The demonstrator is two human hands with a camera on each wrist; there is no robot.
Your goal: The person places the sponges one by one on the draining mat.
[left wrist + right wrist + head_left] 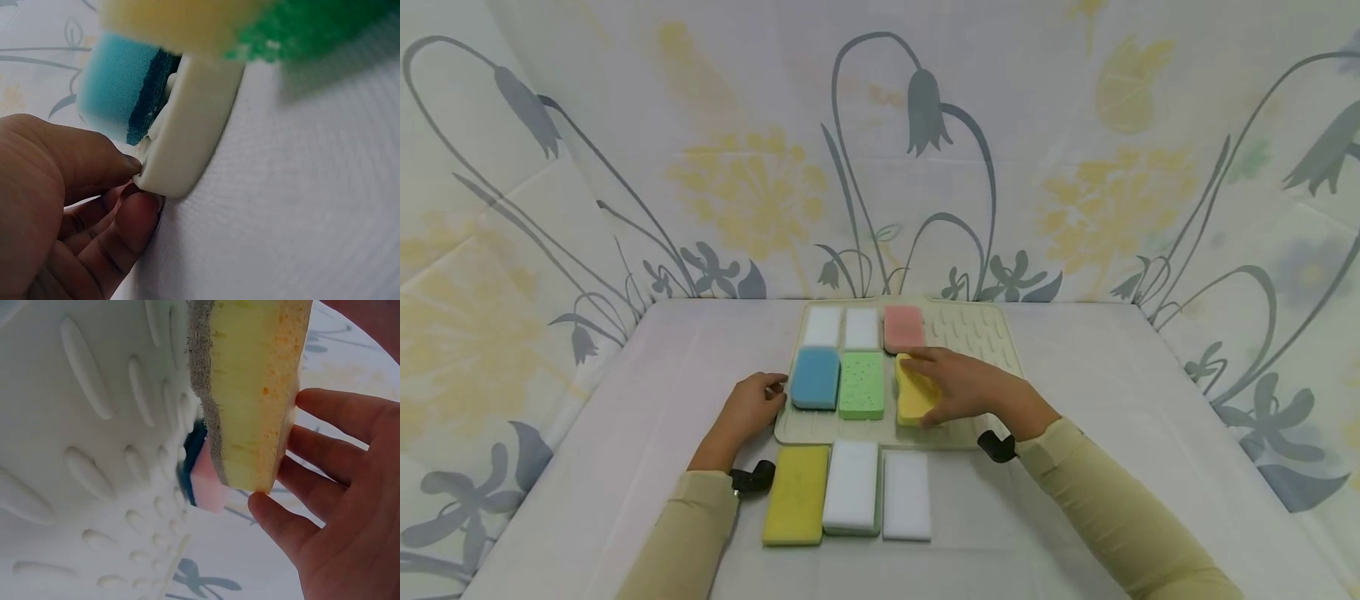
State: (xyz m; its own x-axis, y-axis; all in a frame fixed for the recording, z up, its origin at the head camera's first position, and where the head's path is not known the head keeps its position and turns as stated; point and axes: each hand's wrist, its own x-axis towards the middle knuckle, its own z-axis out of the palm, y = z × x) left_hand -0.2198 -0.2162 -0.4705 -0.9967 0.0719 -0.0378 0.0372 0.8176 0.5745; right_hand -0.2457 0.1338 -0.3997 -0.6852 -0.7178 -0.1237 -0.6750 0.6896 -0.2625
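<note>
My right hand (pixel 966 385) holds a wavy-edged yellow sponge (pixel 914 393) at the tray's right middle, fingers at its far end and thumb at its near end. The right wrist view shows the sponge's grey scouring layer (pixel 201 356) facing the tray, with fingertips (pixel 312 400) along its pale orange side. My left hand (pixel 752 406) pinches the left edge of the cream ridged tray (pixel 973 333), thumb above and fingers below the rim (pixel 187 144). Beside that hand lies a blue sponge (pixel 816 377), then a speckled green sponge (pixel 862 383).
Two white sponges (pixel 823 327) and a pink sponge (pixel 903 327) form the tray's back row. In front of the tray, a flat yellow sponge (pixel 797 496), a white sponge with a green underside (pixel 852 486) and a white block (pixel 907 495) lie on the white cloth.
</note>
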